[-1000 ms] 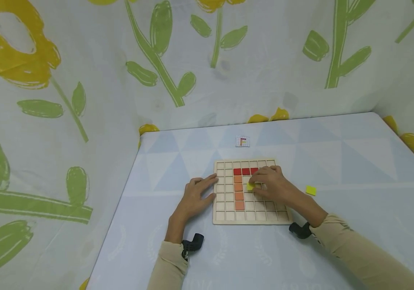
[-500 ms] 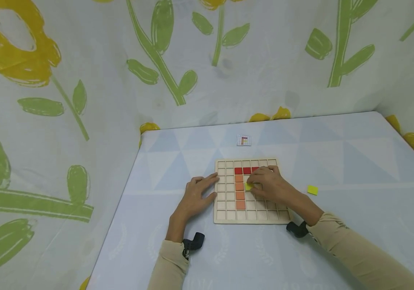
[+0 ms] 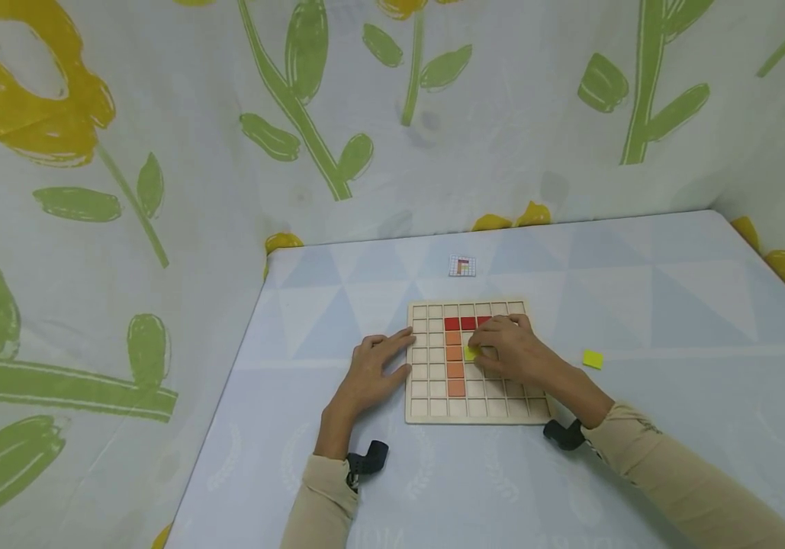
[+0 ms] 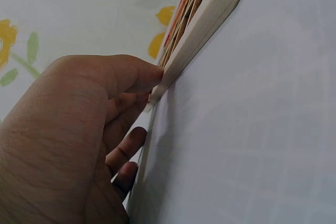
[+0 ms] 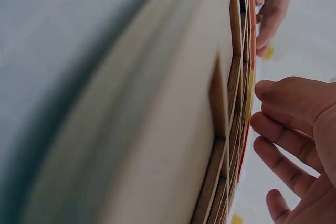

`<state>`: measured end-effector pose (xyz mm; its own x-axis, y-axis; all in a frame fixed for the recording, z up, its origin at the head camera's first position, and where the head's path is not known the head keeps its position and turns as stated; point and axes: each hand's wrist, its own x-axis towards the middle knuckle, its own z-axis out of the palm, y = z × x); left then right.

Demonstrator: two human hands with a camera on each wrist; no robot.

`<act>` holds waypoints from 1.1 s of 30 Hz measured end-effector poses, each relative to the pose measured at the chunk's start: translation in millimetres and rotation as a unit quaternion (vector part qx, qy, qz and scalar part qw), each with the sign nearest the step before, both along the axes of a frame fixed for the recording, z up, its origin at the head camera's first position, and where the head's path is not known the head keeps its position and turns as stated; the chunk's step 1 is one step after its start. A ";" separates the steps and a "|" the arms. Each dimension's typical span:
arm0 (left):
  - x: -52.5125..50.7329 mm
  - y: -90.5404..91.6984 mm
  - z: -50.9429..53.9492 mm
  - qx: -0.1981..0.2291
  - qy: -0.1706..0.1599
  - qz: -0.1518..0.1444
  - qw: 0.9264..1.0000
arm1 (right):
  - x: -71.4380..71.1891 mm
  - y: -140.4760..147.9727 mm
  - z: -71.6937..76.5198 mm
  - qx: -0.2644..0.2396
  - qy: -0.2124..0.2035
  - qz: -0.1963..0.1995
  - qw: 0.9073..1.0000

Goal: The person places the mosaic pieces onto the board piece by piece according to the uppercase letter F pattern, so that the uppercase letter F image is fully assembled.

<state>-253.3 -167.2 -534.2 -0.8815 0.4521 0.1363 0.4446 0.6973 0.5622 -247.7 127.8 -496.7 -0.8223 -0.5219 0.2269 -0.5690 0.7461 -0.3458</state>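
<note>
A wooden grid board (image 3: 433,412) lies on the table in the head view. Several orange tiles (image 3: 455,370) form a column in it, topped by a row of red tiles (image 3: 468,323), the row's right end partly hidden by a hand. My right hand (image 3: 519,351) is over the board, thumb and fingertips at a yellow tile (image 3: 471,353) beside the orange column. From the right wrist, that tile (image 5: 250,93) looks level with the board's surface, fingertips touching or just off it. My left hand (image 3: 371,372) rests thumb and fingertips against the board's left edge; the left wrist view shows its thumb (image 4: 142,74) there.
Another yellow tile (image 3: 593,359) lies on the table right of the board. Behind the board is a small card (image 3: 462,265) printed with a coloured grid pattern. A flower-printed cloth (image 3: 474,152) rises at the table's back and sides.
My right hand has shifted slightly left with the yellow tile, which now lies closer to the orange column. Over the last half second both hands stay still. The left hand keeps its place.
</note>
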 end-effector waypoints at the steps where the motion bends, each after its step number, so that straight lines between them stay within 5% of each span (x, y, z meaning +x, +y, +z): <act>1: 0.3 0.0 0.6 -0.001 -0.002 0.000 1.000 | 0.6 0.2 1.4 0.003 -0.003 -0.005 1.000; 12: 0.5 0.3 3.5 -0.004 -0.011 0.003 1.000 | 11.2 22.9 11.9 0.001 -0.016 -0.032 0.999; 33: 0.2 -0.3 -0.9 0.000 -0.011 0.004 1.000 | 31.5 78.1 8.5 -0.011 0.002 -0.071 0.997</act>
